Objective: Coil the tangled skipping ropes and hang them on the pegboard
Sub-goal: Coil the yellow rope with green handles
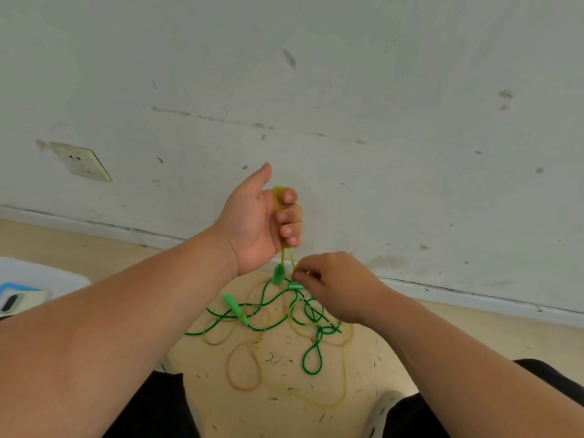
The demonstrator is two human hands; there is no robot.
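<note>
A tangle of skipping ropes lies on the tan floor below my hands. The dark green rope (311, 358) loops through a thin yellow rope (343, 384) and an orange-tinted loop (232, 371). One green handle (234, 308) lies on the floor at the left. My left hand (259, 219) is raised, fingers curled round a doubled length of yellow rope, with a green handle (278, 275) hanging just under it. Lower and to the right, my right hand (335, 282) pinches the yellow rope beside another light green handle (295, 286). No pegboard is in view.
A scuffed white wall (347, 105) with a socket (80, 161) and a skirting board stands close ahead. A white tray (34, 279) with a blue item lies at the far left. My dark-trousered legs and a white shoe (384, 409) flank the ropes.
</note>
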